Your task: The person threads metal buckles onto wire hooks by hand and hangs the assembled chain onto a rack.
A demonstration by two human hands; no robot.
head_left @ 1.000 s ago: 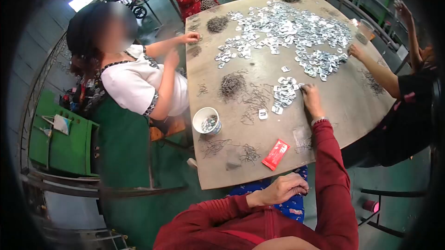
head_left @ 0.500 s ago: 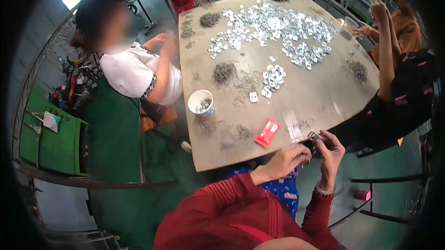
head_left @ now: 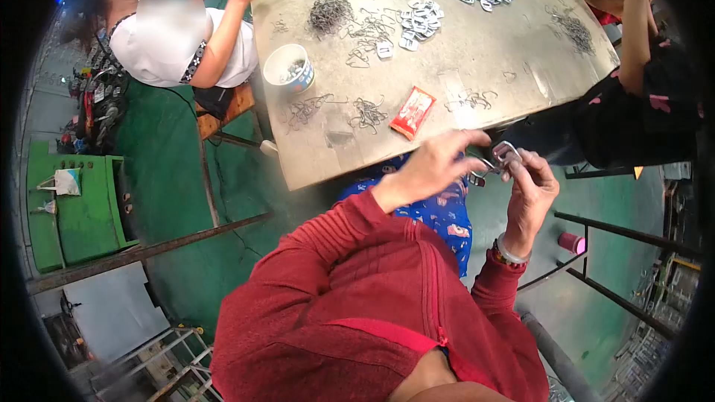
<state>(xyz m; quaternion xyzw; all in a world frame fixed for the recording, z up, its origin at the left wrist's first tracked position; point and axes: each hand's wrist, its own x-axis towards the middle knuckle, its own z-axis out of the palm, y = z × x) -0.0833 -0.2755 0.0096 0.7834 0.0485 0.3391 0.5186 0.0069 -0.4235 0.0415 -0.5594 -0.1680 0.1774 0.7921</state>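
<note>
Just off the table's near edge, my right hand (head_left: 530, 190) pinches a small metal buckle (head_left: 506, 152) between thumb and fingers. A bent wire piece (head_left: 485, 166) shows beside it, though whether the two are joined is unclear. Facing them from the left is my left hand (head_left: 436, 167), slightly blurred, its thumb and fingers apart close to the wire. A red-and-white packet (head_left: 413, 112) lies on the table just beyond my left hand. Small piles of bent wire (head_left: 368, 113) and more wire (head_left: 474, 100) rest near the same edge.
On the table (head_left: 328, 160) stand a white tub (head_left: 277, 76) holding small parts and a heap of metal buckles (head_left: 421, 20), with a dark wire pile (head_left: 330, 14) alongside. A person in white (head_left: 160, 44) sits left; another in black (head_left: 640, 122) is at right.
The view has tilted downward, so the table appears higher. My left hand's fingers have spread from a closed pinch. My right hand still holds the buckle.
</note>
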